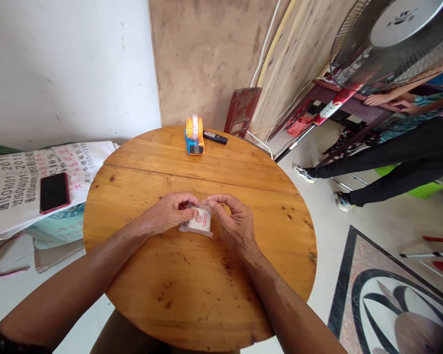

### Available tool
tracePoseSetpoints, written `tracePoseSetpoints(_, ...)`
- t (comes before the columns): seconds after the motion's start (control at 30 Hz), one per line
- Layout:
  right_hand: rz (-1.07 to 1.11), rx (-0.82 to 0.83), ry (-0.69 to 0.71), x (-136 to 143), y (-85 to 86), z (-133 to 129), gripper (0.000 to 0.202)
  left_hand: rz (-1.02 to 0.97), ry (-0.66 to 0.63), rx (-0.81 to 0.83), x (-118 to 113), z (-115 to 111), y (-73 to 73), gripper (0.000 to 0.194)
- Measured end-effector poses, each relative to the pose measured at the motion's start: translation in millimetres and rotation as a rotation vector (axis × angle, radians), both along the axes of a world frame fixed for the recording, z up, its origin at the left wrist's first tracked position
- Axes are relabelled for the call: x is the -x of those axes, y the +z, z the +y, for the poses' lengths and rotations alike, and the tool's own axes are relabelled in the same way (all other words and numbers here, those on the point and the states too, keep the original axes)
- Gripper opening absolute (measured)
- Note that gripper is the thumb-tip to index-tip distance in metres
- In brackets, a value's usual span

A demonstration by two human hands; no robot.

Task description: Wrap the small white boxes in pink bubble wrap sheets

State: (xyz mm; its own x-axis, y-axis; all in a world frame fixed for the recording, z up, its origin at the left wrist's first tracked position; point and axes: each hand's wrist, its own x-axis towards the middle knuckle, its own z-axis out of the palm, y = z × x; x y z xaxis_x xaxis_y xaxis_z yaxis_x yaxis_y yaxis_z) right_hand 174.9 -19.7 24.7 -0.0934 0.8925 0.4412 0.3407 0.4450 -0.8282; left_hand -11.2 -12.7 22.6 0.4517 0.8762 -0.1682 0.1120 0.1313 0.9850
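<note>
A small white packet (202, 220) with red print, in what looks like thin clear wrapping, lies on the round wooden table (192, 285). My left hand (172, 212) is closed on its upper left side, thumb across the top face and fingers curled behind. At the upper right corner, my right hand (234, 219) pinches with thumb and forefinger at the edge of the wrapping. The fingertips of both hands nearly meet at the packet's far edge. What exactly lies between the right fingertips is too small to make out.
A blue and orange tape dispenser (194, 140) and a black remote-like object (215, 137) stand at the table's far edge. On the left, a phone (54, 192) rests on printed white sacks (84, 162). A standing fan (391, 44) and another person's legs (387, 167) are to the right.
</note>
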Motion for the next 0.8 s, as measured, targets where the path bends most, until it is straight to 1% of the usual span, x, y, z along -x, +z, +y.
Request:
tracePoseSetpoints(0.23, -0.157, -0.127, 0.038, -1, 2.9, -8, 0.011, -0.003, 0.001, 0.010, 1, 2, -0.9, 0.021)
tracePoseSetpoints(0.43, -0.269, -0.235, 0.098, -4, 1.7, -11, 0.010, 0.023, 0.017, 0.011, 2, 1, 1.3, 0.023)
tracePoseSetpoints(0.57, -0.334, -0.267, 0.092, -5, -1.0, -12, 0.012, 0.022, 0.009, -0.014, 2, 2, 1.0, 0.024)
tracePoseSetpoints(0.8, -0.379, -0.311, 0.105, -2, 0.8, -16, 0.015, 0.038, -0.002, -0.026, 4, 3, -1.0, 0.022)
